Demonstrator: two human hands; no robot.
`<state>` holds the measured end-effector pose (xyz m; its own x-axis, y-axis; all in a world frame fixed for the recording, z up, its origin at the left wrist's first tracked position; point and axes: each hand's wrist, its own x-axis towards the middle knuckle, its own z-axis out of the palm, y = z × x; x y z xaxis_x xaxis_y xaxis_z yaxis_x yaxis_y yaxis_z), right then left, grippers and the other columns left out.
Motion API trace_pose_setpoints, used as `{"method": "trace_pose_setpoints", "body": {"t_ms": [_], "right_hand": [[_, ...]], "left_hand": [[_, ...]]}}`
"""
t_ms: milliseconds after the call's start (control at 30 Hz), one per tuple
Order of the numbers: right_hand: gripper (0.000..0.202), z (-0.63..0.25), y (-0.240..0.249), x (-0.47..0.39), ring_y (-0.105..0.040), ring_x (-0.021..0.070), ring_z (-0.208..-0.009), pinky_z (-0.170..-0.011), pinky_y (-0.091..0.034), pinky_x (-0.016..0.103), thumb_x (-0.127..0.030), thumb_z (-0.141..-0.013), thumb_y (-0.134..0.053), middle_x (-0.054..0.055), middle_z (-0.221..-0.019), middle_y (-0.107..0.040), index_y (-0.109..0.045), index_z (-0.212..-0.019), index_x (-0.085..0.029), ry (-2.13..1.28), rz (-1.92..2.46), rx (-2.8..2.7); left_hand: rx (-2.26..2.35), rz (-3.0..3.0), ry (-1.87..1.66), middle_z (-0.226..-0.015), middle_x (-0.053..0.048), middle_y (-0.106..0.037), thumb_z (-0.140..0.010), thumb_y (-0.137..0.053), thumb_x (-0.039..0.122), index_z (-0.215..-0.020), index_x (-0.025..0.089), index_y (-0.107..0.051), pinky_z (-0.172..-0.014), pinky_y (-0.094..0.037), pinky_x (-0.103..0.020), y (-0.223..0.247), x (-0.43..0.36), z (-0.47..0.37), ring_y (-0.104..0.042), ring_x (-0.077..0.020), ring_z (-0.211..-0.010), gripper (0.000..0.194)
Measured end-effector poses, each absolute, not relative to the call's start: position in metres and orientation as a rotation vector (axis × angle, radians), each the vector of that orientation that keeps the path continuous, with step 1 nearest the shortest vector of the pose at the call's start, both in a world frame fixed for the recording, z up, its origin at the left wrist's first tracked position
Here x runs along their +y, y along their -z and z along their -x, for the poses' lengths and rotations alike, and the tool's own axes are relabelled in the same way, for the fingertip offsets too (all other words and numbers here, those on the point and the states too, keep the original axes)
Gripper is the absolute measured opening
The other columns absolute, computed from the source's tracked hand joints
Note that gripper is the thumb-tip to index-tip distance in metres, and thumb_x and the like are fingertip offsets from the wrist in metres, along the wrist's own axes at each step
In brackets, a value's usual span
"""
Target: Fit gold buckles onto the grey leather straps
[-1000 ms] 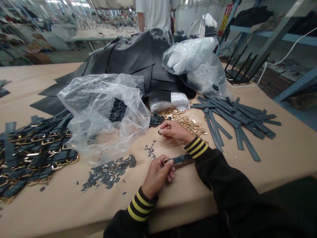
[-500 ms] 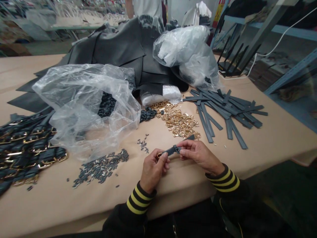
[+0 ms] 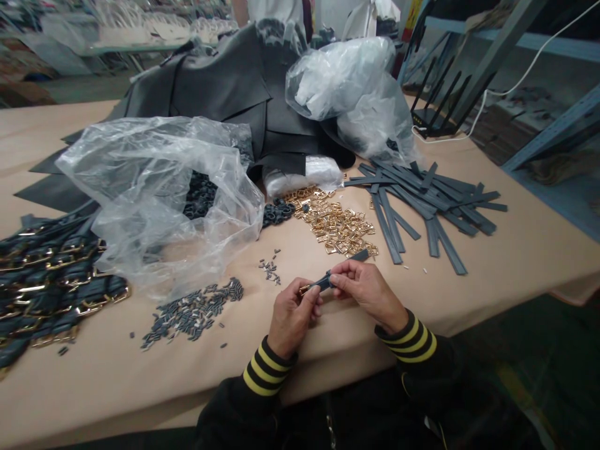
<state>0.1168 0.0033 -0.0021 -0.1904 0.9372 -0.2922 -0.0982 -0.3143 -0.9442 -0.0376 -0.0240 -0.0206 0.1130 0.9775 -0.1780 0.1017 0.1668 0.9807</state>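
Between my two hands, above the front of the table, is a dark grey strap [image 3: 324,282] with a gold buckle [image 3: 304,289] at its left end. My left hand [image 3: 294,315] pinches the buckle end. My right hand [image 3: 368,289] grips the strap farther along, at a small dark loop around it that the fingers partly cover. The strap's free end [image 3: 360,255] sticks out behind the right hand. Just beyond lies a heap of gold buckles [image 3: 342,225]. Small dark and metallic pieces [image 3: 192,312] are heaped left of my left hand.
Loose grey straps [image 3: 435,200] lie at the right. Buckled straps [image 3: 51,281] are stacked at the left. A clear plastic bag [image 3: 159,187] holds dark loops. Behind are black sheets [image 3: 220,81], another plastic bag [image 3: 342,75] and a router [image 3: 434,119]. A person [image 3: 279,12] stands beyond.
My right hand has moved slightly left along the strap, toward the buckle end, with the loop now more hidden under its fingers. My left hand keeps its hold.
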Motion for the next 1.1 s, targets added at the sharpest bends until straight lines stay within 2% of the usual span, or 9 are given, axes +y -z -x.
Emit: {"method": "trace_pose_setpoints", "body": {"t_ms": [133, 267, 367, 600, 833, 1100], "right_hand": [[0.026, -0.116, 0.003, 0.003, -0.054, 0.0073, -0.047, -0.050, -0.049, 0.021, -0.034, -0.065, -0.067, -0.003, -0.054, -0.058, -0.057, -0.076, -0.013, -1.687, 1.250, -1.022], [0.029, -0.119, 0.012, -0.005, -0.060, 0.0083, -0.063, -0.063, -0.052, 0.022, -0.026, -0.063, -0.071, -0.001, -0.074, -0.061, -0.061, -0.087, -0.015, -1.816, 1.132, -0.862], [0.032, -0.120, 0.019, -0.010, -0.061, 0.0090, -0.071, -0.069, -0.051, 0.021, -0.023, -0.064, -0.070, 0.001, -0.085, -0.062, -0.061, -0.093, -0.016, -1.787, 1.089, -0.882], [0.028, -0.115, 0.022, -0.014, -0.060, 0.0099, -0.067, -0.060, -0.050, 0.021, -0.028, -0.067, -0.067, 0.002, -0.081, -0.062, -0.059, -0.092, -0.015, -1.675, 1.195, -0.984], [0.032, -0.121, 0.021, -0.013, -0.058, 0.0090, -0.062, -0.059, -0.049, 0.023, -0.029, -0.062, -0.071, 0.000, -0.076, -0.059, -0.057, -0.087, -0.015, -1.700, 1.171, -0.921], [0.026, -0.124, 0.024, -0.011, -0.057, 0.0094, -0.062, -0.060, -0.050, 0.024, -0.028, -0.064, -0.069, 0.000, -0.071, -0.058, -0.055, -0.083, -0.015, -1.650, 1.163, -1.029]], "left_hand": [[1.241, -1.206, -0.962, -0.057, 0.003, -0.057, -0.079, -0.052, 0.034, -0.076, 0.015, -0.052, -0.040, -0.040, -0.017, 0.020, -0.024, 0.038, -0.050, -0.0062, -0.042, 0.020], [1.251, -1.167, -0.951, -0.054, 0.003, -0.055, -0.078, -0.053, 0.036, -0.075, 0.015, -0.051, -0.038, -0.039, -0.016, 0.021, -0.023, 0.037, -0.048, -0.0061, -0.039, 0.022], [1.239, -1.164, -0.941, -0.054, 0.003, -0.056, -0.077, -0.053, 0.036, -0.074, 0.014, -0.051, -0.038, -0.039, -0.016, 0.021, -0.022, 0.038, -0.048, -0.0058, -0.040, 0.022], [1.239, -1.186, -0.928, -0.053, 0.004, -0.055, -0.078, -0.052, 0.034, -0.075, 0.015, -0.050, -0.039, -0.039, -0.016, 0.021, -0.022, 0.038, -0.048, -0.0055, -0.039, 0.020], [1.204, -1.221, -0.871, -0.049, 0.005, -0.051, -0.079, -0.050, 0.037, -0.073, 0.015, -0.050, -0.037, -0.036, -0.016, 0.018, -0.021, 0.040, -0.045, -0.0059, -0.038, 0.023], [1.185, -1.314, -0.832, -0.055, 0.002, -0.052, -0.079, -0.050, 0.035, -0.073, 0.015, -0.051, -0.041, -0.036, -0.017, 0.022, -0.020, 0.042, -0.045, -0.0060, -0.042, 0.021]]}}
